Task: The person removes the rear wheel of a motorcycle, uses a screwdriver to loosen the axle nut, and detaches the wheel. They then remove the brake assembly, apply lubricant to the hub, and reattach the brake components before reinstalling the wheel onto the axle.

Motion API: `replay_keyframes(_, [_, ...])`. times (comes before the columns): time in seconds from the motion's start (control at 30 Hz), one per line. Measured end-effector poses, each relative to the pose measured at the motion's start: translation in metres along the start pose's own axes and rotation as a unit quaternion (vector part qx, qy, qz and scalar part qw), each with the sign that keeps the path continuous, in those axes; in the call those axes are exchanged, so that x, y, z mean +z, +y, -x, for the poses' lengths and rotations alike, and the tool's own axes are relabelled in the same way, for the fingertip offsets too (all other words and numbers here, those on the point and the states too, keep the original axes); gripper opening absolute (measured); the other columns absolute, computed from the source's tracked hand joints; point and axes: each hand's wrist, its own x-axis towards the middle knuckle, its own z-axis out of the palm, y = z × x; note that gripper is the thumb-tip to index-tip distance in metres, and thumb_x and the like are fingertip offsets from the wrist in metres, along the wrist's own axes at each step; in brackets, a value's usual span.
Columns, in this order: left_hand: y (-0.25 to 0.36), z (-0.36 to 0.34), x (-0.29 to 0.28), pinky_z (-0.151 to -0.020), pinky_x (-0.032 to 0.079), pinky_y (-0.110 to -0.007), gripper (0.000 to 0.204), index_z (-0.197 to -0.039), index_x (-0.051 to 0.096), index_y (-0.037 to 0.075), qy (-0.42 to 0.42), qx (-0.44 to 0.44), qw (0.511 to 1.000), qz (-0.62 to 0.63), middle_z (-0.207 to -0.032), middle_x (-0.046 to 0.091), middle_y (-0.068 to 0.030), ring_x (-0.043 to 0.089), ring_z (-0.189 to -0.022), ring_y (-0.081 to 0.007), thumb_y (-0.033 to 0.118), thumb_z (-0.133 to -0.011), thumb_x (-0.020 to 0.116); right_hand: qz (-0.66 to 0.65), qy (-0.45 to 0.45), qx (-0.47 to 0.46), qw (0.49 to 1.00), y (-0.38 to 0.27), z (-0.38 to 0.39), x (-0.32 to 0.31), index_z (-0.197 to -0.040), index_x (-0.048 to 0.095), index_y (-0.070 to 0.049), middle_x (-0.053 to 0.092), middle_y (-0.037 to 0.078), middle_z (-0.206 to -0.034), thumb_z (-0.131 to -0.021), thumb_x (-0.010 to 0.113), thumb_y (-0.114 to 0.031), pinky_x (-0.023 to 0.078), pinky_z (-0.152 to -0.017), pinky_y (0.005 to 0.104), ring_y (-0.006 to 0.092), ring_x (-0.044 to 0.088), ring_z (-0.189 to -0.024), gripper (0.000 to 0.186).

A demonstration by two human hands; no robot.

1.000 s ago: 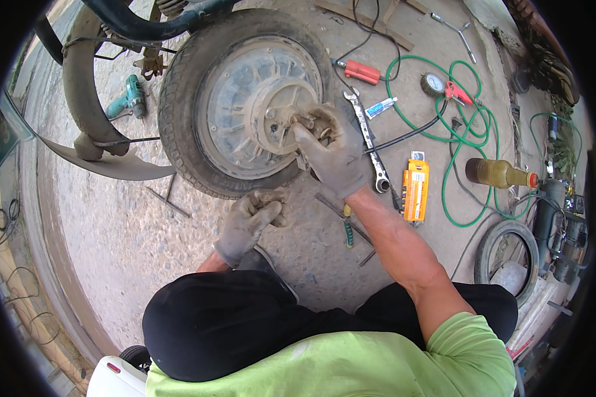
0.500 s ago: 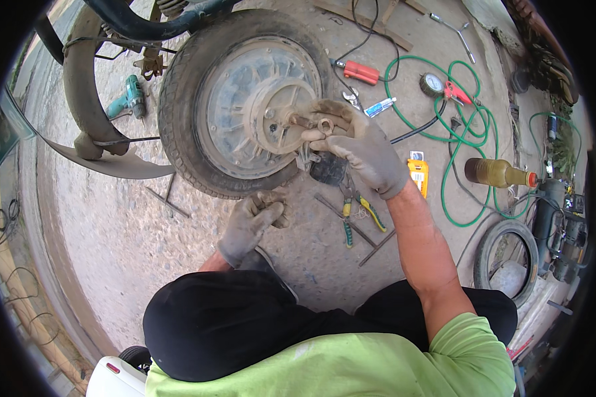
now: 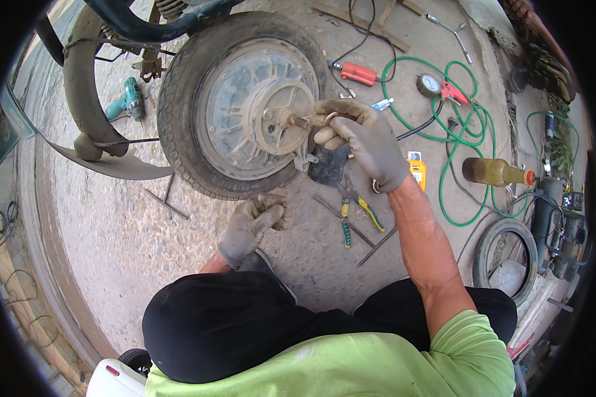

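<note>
My right hand (image 3: 366, 139), in a grey work glove, pinches a small metal ring (image 3: 331, 117), seen nearly edge-on, between thumb and fingers. It hovers just right of the axle end (image 3: 298, 122) at the hub of a dusty wheel (image 3: 238, 122). The tyre (image 3: 179, 119) stands upright, its hub side turned toward my right hand. My left hand (image 3: 250, 228), gloved too, is curled below the tyre, apart from it; whatever its fingers hold, if anything, is hidden. Pliers with yellow-green handles (image 3: 346, 223) lie on the ground below my right hand.
A teal drill (image 3: 133, 99) and a T-shaped bar (image 3: 167, 203) lie near the wheel. To the right are a red-handled tool (image 3: 359, 73), a green hose (image 3: 461, 223), a pressure gauge (image 3: 428, 85), a bottle (image 3: 493, 173) and a loose tyre (image 3: 487, 255).
My right hand has shifted slightly and turned, so the ring that faced me is now nearly edge-on, close to the axle end. My left hand has hardly moved.
</note>
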Motion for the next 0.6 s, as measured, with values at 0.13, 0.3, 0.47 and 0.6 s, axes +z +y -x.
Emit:
replay_keyframes(0.13, [-0.002,-0.001,-0.001,-0.085,0.064,-0.034,0.03,-0.133,0.07,-0.006,0.004,-0.005,1.0,-0.007,-0.107,0.078,-0.0125,0.076,-0.09,-0.0189,0.014,-0.111,0.069,0.02,0.028,-0.002,0.999,-0.008,0.006,0.01,-0.14,0.067,0.007,0.078,0.012,-0.117,-0.11,0.057,-0.01,0.061,-0.081,0.026,0.0132,0.076,-0.091,0.036])
replay_keyframes(0.3, [-0.006,-0.003,-0.002,-0.085,0.065,-0.035,0.03,-0.133,0.07,-0.006,0.003,-0.002,1.0,-0.005,-0.106,0.078,-0.012,0.076,-0.091,-0.0186,0.014,-0.111,0.069,0.061,0.045,-0.031,0.997,0.003,0.002,0.011,-0.137,0.068,0.007,0.078,0.011,-0.115,-0.108,0.065,-0.014,0.059,-0.08,0.0246,0.0113,0.074,-0.093,0.036])
replay_keyframes(0.47, [-0.006,-0.001,-0.001,-0.085,0.065,-0.035,0.03,-0.133,0.07,-0.006,0.006,-0.002,1.0,0.0,-0.106,0.078,-0.0119,0.076,-0.091,-0.0182,0.014,-0.111,0.069,0.008,0.066,-0.006,0.998,0.008,0.002,0.027,-0.13,0.073,0.003,0.078,0.003,-0.106,-0.109,0.07,-0.019,0.053,-0.072,0.0223,0.0059,0.067,-0.085,0.03])
replay_keyframes(0.6, [-0.007,-0.002,-0.003,-0.085,0.065,-0.035,0.031,-0.134,0.069,-0.005,0.0,-0.002,1.0,-0.007,-0.107,0.078,-0.012,0.076,-0.091,-0.0184,0.015,-0.111,0.07,-0.057,0.085,0.042,0.994,0.008,0.005,0.038,-0.124,0.074,0.001,0.075,0.001,-0.099,-0.109,0.071,-0.02,0.051,-0.066,0.0213,0.0048,0.064,-0.076,0.026])
